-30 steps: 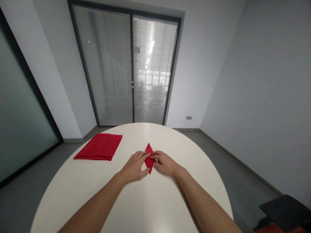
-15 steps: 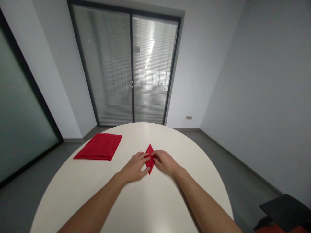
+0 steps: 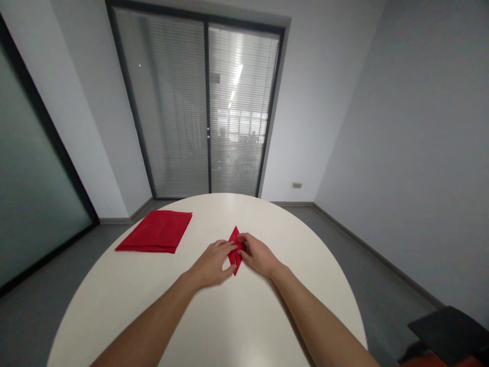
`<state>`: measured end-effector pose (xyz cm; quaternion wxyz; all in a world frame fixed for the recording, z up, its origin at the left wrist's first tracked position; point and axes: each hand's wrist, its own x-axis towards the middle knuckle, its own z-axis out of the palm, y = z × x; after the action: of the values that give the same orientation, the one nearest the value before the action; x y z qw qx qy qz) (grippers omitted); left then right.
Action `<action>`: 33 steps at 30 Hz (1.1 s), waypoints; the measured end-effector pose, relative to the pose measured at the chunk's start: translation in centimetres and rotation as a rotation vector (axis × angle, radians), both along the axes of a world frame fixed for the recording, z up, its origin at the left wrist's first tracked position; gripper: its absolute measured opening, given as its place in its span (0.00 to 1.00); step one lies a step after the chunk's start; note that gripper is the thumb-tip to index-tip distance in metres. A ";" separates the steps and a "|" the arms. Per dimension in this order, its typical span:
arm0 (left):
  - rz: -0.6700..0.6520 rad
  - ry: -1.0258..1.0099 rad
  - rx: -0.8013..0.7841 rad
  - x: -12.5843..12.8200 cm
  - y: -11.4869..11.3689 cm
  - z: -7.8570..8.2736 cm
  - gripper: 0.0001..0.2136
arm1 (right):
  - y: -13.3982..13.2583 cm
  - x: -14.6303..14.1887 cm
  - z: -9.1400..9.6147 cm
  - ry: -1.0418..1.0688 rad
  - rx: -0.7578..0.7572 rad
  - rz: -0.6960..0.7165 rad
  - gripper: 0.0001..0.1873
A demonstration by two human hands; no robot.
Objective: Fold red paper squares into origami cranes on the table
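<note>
On the white table, left hand and right hand flat, fingertips on a folded red napkin.

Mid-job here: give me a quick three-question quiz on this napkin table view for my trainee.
1. Multiple choice: where does the folded red napkin lie?
A) on the floor
B) between the left hand and the right hand, touched by both
C) against the glass door
2. True or false: the flat stack of red napkins lies to the left of both hands, apart from them.
3. Fill in: hands and napkins rest on a ____ table.

Key: 1 B. 2 true. 3 white.
</note>
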<state>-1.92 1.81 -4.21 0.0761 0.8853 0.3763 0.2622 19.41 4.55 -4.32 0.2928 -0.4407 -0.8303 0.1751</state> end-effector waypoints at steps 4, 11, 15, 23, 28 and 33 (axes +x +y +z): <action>-0.022 0.001 -0.004 0.1 -0.2 0.5 0.21 | -0.1 -0.2 0.4 -0.066 0.012 0.002 0.18; -0.053 0.064 0.021 -0.3 0.3 -0.5 0.20 | -0.3 -0.1 1.0 -0.108 0.031 0.084 0.13; -0.034 0.056 0.021 -0.3 0.6 -1.0 0.19 | -0.7 0.0 1.5 -0.090 0.052 0.136 0.14; -0.006 0.042 -0.024 -0.4 0.3 -0.9 0.18 | -0.5 0.5 1.1 -0.124 0.058 0.177 0.26; -0.006 0.039 -0.011 -0.3 0.4 -0.9 0.19 | 0.1 1.1 0.2 -0.184 -0.042 0.155 0.41; -0.013 0.045 -0.019 -0.3 0.3 -0.9 0.20 | -0.2 1.6 0.4 -0.211 -0.129 0.170 0.48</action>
<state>-2.26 2.12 -5.08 0.0777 0.8926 0.3749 0.2379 20.96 4.35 -3.91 0.1592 -0.4027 -0.8777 0.2051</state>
